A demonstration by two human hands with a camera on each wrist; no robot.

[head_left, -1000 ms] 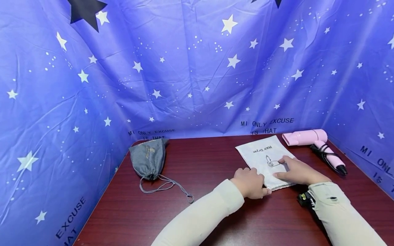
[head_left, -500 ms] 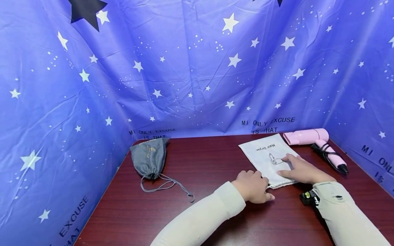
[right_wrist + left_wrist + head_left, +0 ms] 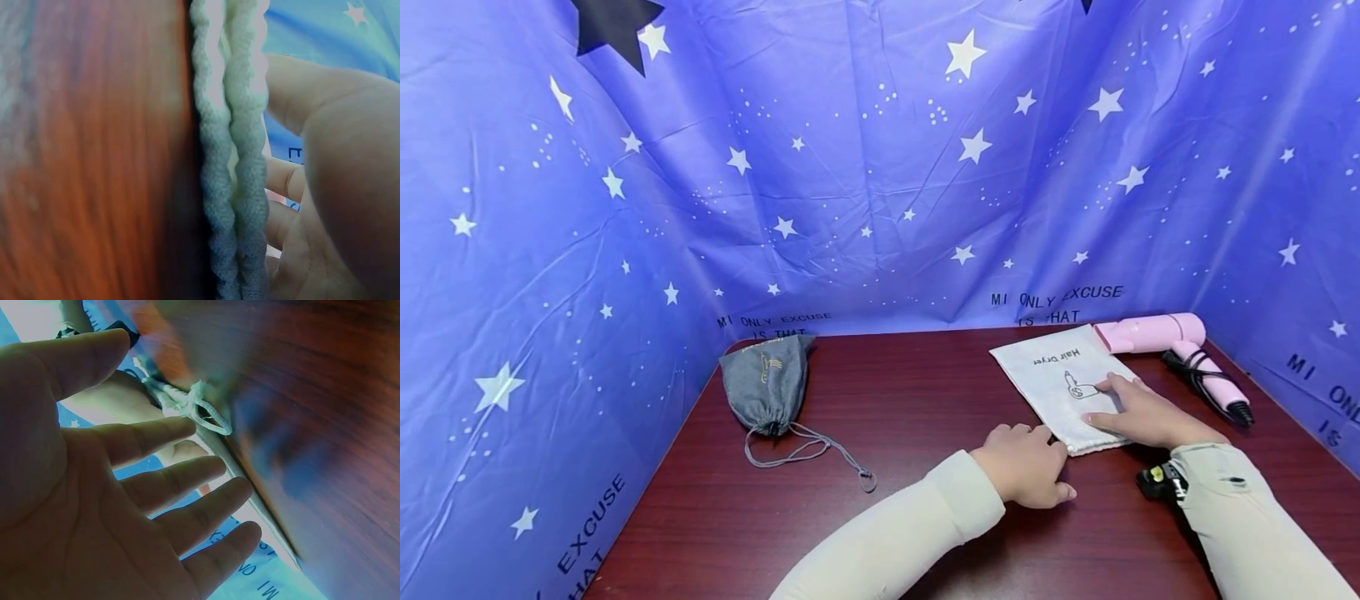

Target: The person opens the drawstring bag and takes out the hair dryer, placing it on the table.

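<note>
fig.: we see the right hand (image 3: 1138, 412) lying flat, fingers straight, pressing on the white cloth drawstring pouch w/ a hair-dryer print (image 3: 1063, 379), which lies flat on the dark red wooden table (image 3: 925, 400) at right. the left hand (image 3: 1026, 462), fingers relaxed & holding nothing, rests just beside the pouch's near edge. a pink hair dryer (image 3: 1157, 333) lies behind; a grey drawstring bag (image 3: 765, 383) lies well apart at left.

Head view looks down over the table (image 3: 925, 400); wrist views sit close at the white pouch (image 3: 1063, 379).
</note>
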